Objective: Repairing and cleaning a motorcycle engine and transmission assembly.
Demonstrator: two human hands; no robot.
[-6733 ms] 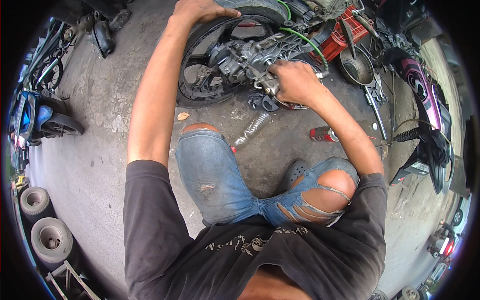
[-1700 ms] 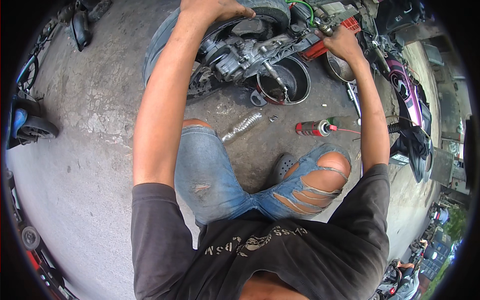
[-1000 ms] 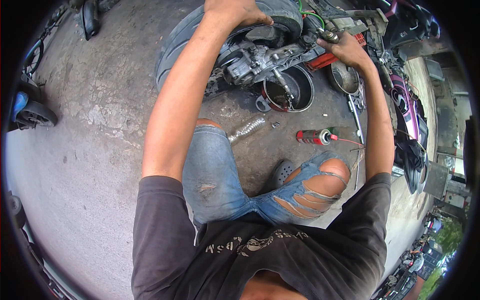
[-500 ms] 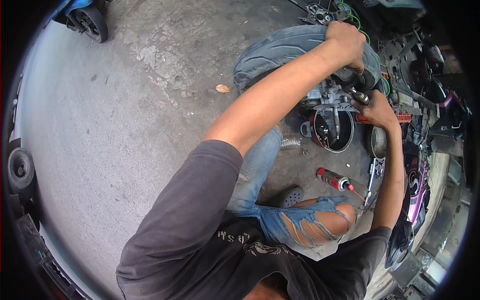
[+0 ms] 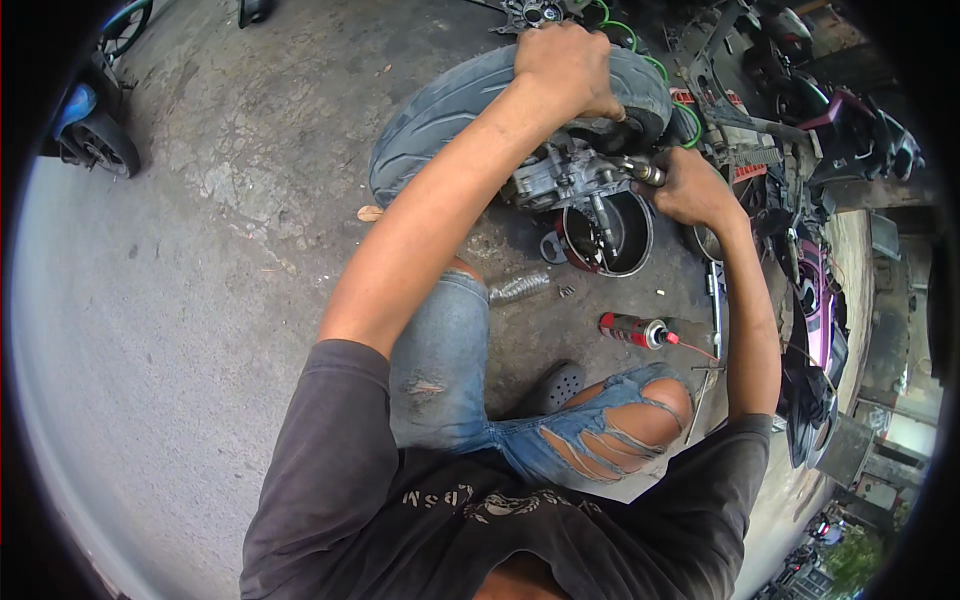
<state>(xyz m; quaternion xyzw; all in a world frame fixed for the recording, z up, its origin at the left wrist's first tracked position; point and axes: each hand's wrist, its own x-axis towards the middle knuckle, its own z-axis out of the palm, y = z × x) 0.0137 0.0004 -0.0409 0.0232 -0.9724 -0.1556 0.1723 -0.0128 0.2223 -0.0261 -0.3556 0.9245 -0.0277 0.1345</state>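
Observation:
My left hand [image 5: 565, 70] grips the top of a motorcycle tyre [image 5: 440, 110], its fingers curled over the tread. In my right hand [image 5: 692, 188] is a short shiny metal cylindrical tool [image 5: 648, 173]; its exact kind I cannot make out. The tool's end is at the side of a grey metal engine case [image 5: 570, 178], in front of the wheel. A shaft [image 5: 602, 222] points down from the case over a dark red pot [image 5: 638, 250] with a side handle. Part of the wheel is hidden by my left hand and forearm.
A red spray can [image 5: 630, 329] with a thin straw lies near my right knee. Beside it is a long chrome wrench [image 5: 716, 300]. A green hose [image 5: 655, 68] curls behind the wheel. Motorcycle parts [image 5: 740, 130] crowd the right. A clear plastic bottle [image 5: 520, 287] lies by my left knee.
The view has swung, so the wheel and both hands appear farther left. My left hand keeps its hold on the tyre, and my right hand still holds the metal tool at the engine case.

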